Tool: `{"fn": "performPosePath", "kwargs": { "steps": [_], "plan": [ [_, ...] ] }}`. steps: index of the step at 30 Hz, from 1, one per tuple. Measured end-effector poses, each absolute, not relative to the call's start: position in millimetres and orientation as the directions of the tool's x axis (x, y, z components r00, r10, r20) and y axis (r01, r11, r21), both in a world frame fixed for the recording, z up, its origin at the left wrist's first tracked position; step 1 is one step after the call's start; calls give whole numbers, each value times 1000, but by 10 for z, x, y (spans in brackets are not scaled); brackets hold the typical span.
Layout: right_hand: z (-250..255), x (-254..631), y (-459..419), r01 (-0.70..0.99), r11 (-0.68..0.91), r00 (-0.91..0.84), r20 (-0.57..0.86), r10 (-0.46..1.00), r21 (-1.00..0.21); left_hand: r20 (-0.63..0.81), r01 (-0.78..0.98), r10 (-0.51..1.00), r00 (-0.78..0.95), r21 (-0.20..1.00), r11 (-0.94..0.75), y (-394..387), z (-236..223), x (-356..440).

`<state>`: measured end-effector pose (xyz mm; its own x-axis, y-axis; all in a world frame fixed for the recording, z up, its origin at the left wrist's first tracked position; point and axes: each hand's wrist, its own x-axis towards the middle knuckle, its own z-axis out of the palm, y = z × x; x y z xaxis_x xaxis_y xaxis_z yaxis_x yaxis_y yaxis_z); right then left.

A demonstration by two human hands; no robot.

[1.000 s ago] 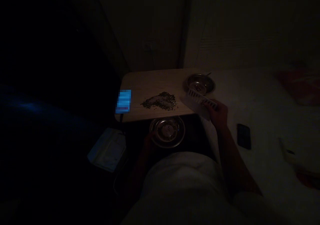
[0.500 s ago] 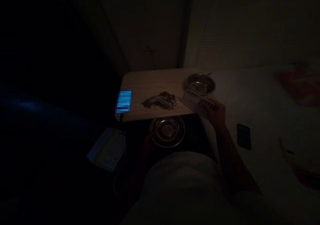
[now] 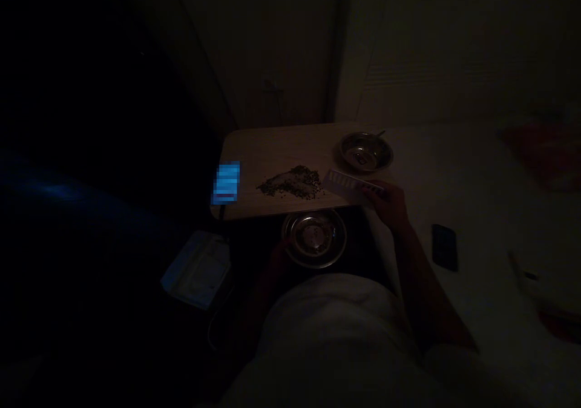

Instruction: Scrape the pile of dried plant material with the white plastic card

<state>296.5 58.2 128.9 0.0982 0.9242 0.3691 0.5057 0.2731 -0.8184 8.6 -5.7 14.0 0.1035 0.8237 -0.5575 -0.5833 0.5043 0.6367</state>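
The room is very dark. My right hand (image 3: 388,205) is closed around a pale, flat piece with a row of slots (image 3: 347,183), its kind unclear; it is tilted over the right side of the small wooden table (image 3: 254,144). Just left of its tip lies a heap of small dark-green grains or seeds (image 3: 295,183), with a paler patch in it. My left hand (image 3: 282,253), dim and partly hidden, grips the left rim of a round metal bowl (image 3: 336,253) below the table's front edge. Small dark bits lie inside that bowl.
Behind the slotted piece stands another metal bowl (image 3: 385,157) with a utensil handle showing. A lit, blurred screen (image 3: 226,183) is at the table's left edge. On the white surface to the right lies a dark phone (image 3: 445,247). A pale packet (image 3: 197,272) is at lower left.
The held bowl has shifted right along the table's front edge with my left hand. The slotted piece has dropped lower and flatter, its tip nearer the heap.
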Motion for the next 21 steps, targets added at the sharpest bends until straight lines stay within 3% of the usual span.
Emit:
{"fn": "performPosePath", "kwargs": {
  "steps": [11,21],
  "plan": [
    [1286,3068,541,482,264,37,320,947,-836,-472,-436,870,140,760,482,-12,44,203],
    [1288,3142,489,467,250,-6,279,960,-848,-441,-392,853,280,758,520,121,-183,322]
  ]
}}
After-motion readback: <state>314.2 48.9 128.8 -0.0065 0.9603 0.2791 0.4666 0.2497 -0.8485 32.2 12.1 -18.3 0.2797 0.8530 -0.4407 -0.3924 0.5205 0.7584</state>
